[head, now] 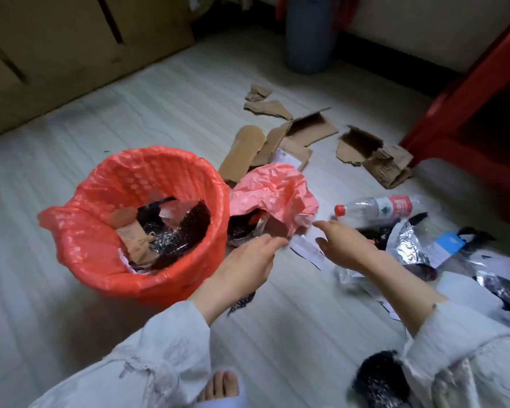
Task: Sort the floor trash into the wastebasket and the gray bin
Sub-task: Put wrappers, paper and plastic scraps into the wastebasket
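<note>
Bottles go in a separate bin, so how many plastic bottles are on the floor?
1. The clear plastic bottle with a red cap lies on its side right of the pink bag, just beyond the right hand. Others may hide under wrappers.

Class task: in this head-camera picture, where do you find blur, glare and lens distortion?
Head view: both hands, left and right, are motion-blurred; glare glints off the foil wrapper; wide-angle bending curves the floor lines; far corners fall dark.
</note>
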`<action>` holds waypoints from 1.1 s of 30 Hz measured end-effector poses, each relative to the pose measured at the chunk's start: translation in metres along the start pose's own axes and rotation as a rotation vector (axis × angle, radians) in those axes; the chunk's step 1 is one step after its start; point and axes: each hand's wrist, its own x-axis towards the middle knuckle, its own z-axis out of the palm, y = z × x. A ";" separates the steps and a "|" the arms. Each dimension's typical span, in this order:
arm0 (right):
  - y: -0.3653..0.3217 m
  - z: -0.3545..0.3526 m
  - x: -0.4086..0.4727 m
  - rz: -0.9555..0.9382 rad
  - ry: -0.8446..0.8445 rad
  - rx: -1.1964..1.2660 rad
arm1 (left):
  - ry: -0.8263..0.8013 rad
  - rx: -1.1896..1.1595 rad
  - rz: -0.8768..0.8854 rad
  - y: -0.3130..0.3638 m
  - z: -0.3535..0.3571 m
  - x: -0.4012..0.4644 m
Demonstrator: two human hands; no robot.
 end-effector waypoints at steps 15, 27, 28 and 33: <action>0.046 0.142 0.089 0.212 0.181 -0.014 | -0.368 0.118 -0.365 -0.071 0.131 -0.005; 0.048 0.170 0.038 0.068 0.178 0.137 | 0.323 0.274 -0.107 -0.060 0.113 0.044; 0.050 0.167 0.035 0.073 0.214 0.169 | 0.296 0.290 -0.165 -0.060 0.111 0.049; 0.051 0.132 0.044 0.039 0.539 0.338 | 0.180 0.276 -0.287 -0.072 0.113 0.055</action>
